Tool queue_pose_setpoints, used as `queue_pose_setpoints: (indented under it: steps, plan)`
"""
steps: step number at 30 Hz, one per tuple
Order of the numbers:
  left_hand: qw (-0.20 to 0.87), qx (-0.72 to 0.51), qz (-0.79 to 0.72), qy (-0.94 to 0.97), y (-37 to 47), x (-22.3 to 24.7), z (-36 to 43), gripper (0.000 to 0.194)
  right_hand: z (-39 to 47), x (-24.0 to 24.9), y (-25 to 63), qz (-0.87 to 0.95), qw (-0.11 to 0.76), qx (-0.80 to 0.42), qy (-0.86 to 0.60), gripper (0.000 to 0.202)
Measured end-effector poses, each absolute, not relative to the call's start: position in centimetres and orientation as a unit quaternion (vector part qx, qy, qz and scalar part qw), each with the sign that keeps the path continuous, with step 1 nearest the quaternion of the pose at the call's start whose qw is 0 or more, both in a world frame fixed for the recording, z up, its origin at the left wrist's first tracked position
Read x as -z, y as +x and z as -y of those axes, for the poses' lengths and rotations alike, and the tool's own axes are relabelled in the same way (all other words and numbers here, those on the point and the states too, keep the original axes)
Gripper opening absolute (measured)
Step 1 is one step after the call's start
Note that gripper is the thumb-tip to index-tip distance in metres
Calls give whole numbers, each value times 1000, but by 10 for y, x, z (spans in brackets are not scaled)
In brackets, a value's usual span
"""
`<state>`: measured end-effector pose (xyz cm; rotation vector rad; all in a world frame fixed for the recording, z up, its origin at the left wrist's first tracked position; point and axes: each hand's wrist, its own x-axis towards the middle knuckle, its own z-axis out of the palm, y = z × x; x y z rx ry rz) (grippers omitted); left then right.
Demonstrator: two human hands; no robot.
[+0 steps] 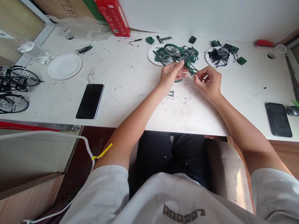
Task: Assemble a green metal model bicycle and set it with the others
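Observation:
My left hand (171,74) is closed, its thumb and fingers gripping a green model bicycle (191,67) above the table. My right hand (210,81) pinches at the bicycle's near right end, by a thin silvery piece; what exactly lies between the fingertips is too small to make out. Just behind my hands, a white plate (150,58) bears a heap of green bicycle parts, including spoked wheels. Which wheels belong to the held bicycle I cannot tell. On the table below my left hand lie a small green frame piece (171,93) and a few thin pins (190,95).
Black parts fill a second plate (230,63) at right. Black model bicycles (16,84) stand at far left, near stacked white plates (64,67). Phones lie left (90,101) and right (278,119). A screwdriver (135,40) and red box (114,18) are at the back.

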<state>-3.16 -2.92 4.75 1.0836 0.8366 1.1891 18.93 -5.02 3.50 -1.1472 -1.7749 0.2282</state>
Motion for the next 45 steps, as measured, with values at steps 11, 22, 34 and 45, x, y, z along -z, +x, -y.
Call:
queue_pose_setpoints:
  steps: [11, 22, 34, 45]
  plan:
    - [620, -521, -358, 466, -32, -45, 30, 49, 53, -38, 187, 728, 481, -91, -480, 23]
    - [605, -531, -355, 476, -31, -42, 25, 36, 53, -37, 186, 730, 468, -103, -487, 32]
    - [551, -552, -372, 503, -26, -40, 28, 43, 60, -44, 184, 731, 469, -105, -485, 34]
    - [507, -565, -346, 552, -25, -32, 32, 33, 60, -43, 181, 740, 453, -129, -480, 20]
